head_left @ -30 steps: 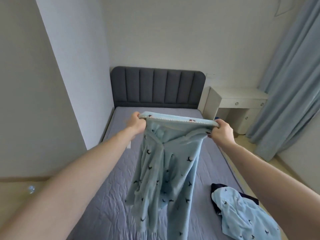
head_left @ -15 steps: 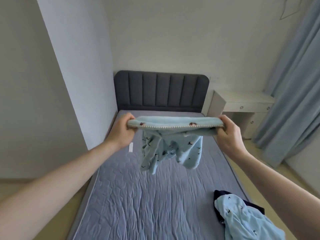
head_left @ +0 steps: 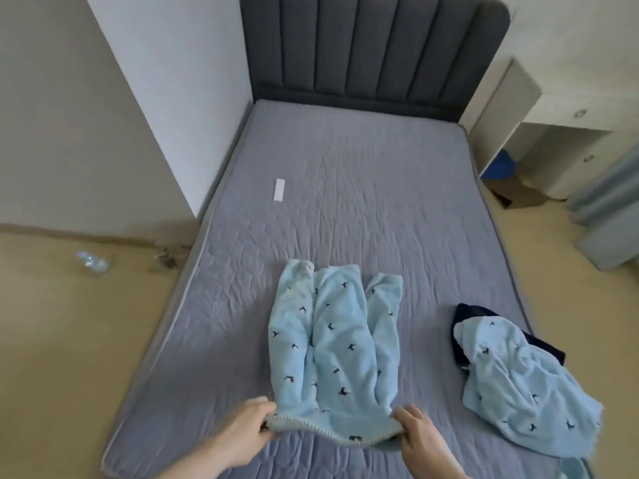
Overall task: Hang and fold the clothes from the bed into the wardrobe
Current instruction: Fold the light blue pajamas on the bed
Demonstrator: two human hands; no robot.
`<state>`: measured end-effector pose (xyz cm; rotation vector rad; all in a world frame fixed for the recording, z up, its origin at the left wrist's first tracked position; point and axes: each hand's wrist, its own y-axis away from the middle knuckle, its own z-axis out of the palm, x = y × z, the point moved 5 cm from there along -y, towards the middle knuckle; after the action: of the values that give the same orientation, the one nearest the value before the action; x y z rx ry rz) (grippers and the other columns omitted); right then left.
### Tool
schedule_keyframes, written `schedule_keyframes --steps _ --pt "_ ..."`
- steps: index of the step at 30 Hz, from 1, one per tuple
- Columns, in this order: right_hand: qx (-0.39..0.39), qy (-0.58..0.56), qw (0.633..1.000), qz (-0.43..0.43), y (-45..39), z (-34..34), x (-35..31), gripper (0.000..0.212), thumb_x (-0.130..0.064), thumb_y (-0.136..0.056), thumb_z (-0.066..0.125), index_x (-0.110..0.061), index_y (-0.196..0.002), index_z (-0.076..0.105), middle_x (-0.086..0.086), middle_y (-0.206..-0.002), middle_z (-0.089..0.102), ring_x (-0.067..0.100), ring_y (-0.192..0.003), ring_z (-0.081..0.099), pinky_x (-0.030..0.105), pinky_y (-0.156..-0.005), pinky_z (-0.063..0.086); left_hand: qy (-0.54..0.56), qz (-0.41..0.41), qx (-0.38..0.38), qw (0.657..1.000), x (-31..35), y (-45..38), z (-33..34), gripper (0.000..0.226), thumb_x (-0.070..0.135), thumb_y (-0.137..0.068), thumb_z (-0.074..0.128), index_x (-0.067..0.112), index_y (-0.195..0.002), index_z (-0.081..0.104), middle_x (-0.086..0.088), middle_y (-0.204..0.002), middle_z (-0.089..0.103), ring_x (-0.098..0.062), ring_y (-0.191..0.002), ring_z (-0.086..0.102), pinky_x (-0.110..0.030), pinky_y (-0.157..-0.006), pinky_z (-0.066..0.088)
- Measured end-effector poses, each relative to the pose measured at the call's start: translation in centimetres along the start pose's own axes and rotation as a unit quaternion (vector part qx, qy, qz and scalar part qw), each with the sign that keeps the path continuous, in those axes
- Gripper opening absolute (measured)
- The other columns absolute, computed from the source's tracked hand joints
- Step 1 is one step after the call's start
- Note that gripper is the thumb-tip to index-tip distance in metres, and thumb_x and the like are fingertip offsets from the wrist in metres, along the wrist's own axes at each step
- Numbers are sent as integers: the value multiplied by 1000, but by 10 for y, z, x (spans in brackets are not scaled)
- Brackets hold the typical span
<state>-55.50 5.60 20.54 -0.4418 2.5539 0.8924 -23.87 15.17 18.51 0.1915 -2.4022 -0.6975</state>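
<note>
**Pale blue trousers laid flat, both hands at the waistband**

The light blue pyjama trousers (head_left: 332, 344) with a small dark bird print lie spread on the grey mattress (head_left: 345, 202), legs pointing toward the headboard (head_left: 373, 53) and waistband nearest the person. Both forearms reach in from the lower edge of the view, roughly level with each other. The left hand (head_left: 247, 433) sits at the left end of the waistband, fingers curled and pinching the trimmed edge. The right hand (head_left: 420, 435) sits at the right end, fingers bent over the fabric and gripping it; its thumb cannot be made out clearly.

Two hands, one pair of trousers between them. One more garment in the same blue print, a crumpled pyjama top (head_left: 525, 385), lies to the right near the mattress edge, well apart from the trousers, resting partly on one dark navy garment (head_left: 466, 314) that shows beneath it.

One small white label (head_left: 279, 190) lies on the mattress toward the left side, farther up. Right of the headboard stands one white desk (head_left: 553, 108), with pale blue curtains (head_left: 608, 209) hanging beside it. On the wooden floor (head_left: 69, 340) to the left lies one clear plastic bottle (head_left: 91, 262).
</note>
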Motion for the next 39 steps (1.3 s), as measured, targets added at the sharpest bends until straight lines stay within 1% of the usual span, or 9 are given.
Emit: schedule_keyframes --steps 5,8,10,14,21,27,30,35,39 --pt "-124 -20 991 47 -22 139 70 45 -30 -100 51 -39 -144 51 -7 -121 55 11 -125 54 11 -104 32 -51 -98 -183 977 -62 -19 114 25 36 -83 59 22 -66 46 13 -79 41 -12 -80 46 -28 -69 34" --pt "47 1 998 40 -42 166 80 45 -52 -84 75 -81 -108 51 -48 -79 52 -31 -81 49 -8 -89 26 -33 -131 -234 963 -94 -43 153 6 33 -78 60 28 -78 58 17 -90 53 -3 -82 53 -13 -71 37" --pt "198 -90 974 60 -52 184 98 31 -46 -100 60 -76 -109 58 -48 -82 56 -22 -95 56 -4 -85 33 -22 -150 -241 959 -112 -74 160 8 32 -80 64 35 -86 59 14 -107 56 -2 -94 58 -10 -77 40" --pt "-157 -42 972 168 -111 209 144 25 -40 -99 57 -40 -122 64 -21 -112 54 7 -111 56 12 -87 41 16 -195 -95 976 -151 -162 143 18 36 -89 65 32 -107 60 6 -121 55 -11 -103 59 -25 -92 47" --pt "136 -176 935 277 -260 141 194 67 -43 -96 63 -18 -152 38 7 -152 48 30 -135 50 41 -102 45 159 -263 147 940 -184 -309 84 53 47 -81 78 19 -123 61 -1 -126 65 -24 -111 63 -31 -83 45" --pt "183 -265 889 326 -339 136 217 88 -53 -88 67 -19 -157 24 11 -149 48 36 -131 52 52 -108 46 284 -324 170 887 -186 -373 98 95 59 -75 81 17 -148 38 -6 -140 57 -30 -117 60 -39 -94 50" --pt "197 -311 851 374 -357 144 232 100 -50 -86 74 -16 -161 16 12 -152 45 38 -135 49 48 -108 44 279 -330 158 888 -192 -385 109 73 49 -81 81 12 -137 51 -10 -132 62 -32 -112 62 -37 -88 50" --pt "260 -395 804 361 -350 142 253 26 -28 -93 65 -10 -110 70 1 -80 64 25 -74 61 37 -75 50 382 -270 308 828 -207 -364 89 31 42 -92 70 27 -119 68 2 -112 72 -19 -95 65 -28 -82 47" --pt "476 -398 704 345 -304 113 266 8 -25 -89 55 -24 -92 63 -1 -81 60 17 -78 53 30 -75 42 394 -294 468 734 -228 -324 64 21 33 -97 61 23 -115 66 -6 -117 70 -28 -108 65 -34 -91 48"
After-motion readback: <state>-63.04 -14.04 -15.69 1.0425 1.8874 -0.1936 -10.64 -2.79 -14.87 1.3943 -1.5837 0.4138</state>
